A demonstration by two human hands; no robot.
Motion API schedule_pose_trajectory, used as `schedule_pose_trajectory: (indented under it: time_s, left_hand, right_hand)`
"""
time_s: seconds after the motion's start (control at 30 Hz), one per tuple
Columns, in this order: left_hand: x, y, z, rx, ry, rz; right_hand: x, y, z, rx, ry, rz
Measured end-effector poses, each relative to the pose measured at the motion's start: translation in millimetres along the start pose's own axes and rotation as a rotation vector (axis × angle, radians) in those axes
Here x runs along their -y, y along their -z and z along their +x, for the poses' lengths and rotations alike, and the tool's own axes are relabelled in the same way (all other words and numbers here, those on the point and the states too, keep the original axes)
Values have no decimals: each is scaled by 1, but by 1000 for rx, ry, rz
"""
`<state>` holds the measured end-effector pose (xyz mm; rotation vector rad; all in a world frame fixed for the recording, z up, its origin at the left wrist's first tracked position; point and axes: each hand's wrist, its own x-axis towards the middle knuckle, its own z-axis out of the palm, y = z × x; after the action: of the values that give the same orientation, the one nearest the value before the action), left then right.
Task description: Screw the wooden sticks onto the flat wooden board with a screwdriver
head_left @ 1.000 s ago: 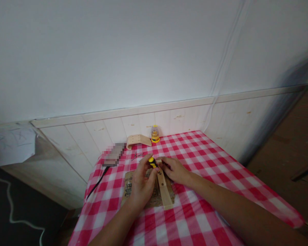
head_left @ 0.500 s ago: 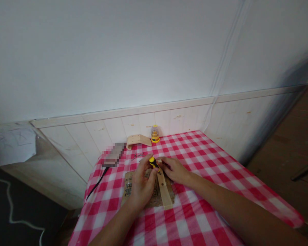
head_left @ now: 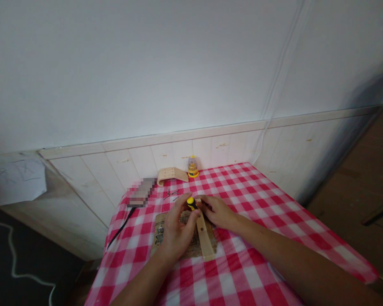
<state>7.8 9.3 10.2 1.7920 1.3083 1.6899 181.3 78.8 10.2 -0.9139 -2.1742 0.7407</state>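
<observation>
My left hand (head_left: 180,223) is closed round a screwdriver (head_left: 191,202) with a yellow and black handle, its yellow end tilted up toward the wall. The tool's tip is hidden by my fingers and the wood below. A pale wooden strip (head_left: 206,241) with a dark hole lies under it, running toward me. My right hand (head_left: 218,212) grips the strip's far end, fingers bent against its side. Beneath the strip lies a flat brown printed packet (head_left: 159,233), partly covered by my left hand.
Several thin screws (head_left: 171,194) lie beyond my left hand. By the wall stand a curved wooden piece (head_left: 172,174) with holes and a yellow bit container (head_left: 193,167). A blurred-out rectangular object (head_left: 142,193) with a black strap lies left on the checkered tablecloth (head_left: 242,187).
My left hand and the screwdriver's handle have shifted slightly right, with the fingers turned round it. More of the screws now shows. My right hand and the strip stay in place.
</observation>
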Motion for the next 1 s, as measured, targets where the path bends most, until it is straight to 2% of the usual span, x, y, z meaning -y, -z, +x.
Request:
schedule_pose_trajectory:
  time_s: [0.23, 0.7, 1.0]
  left_hand:
    - [-2, 0, 4, -55, -76, 22]
    - [9, -5, 1, -53, 43, -92]
    - [5, -2, 1, -23, 45, -98]
  right_hand:
    - [0, 0, 0, -11, 8, -3]
    - [0, 0, 1, -5, -29, -29]
    - [1, 0, 0, -16, -16, -17]
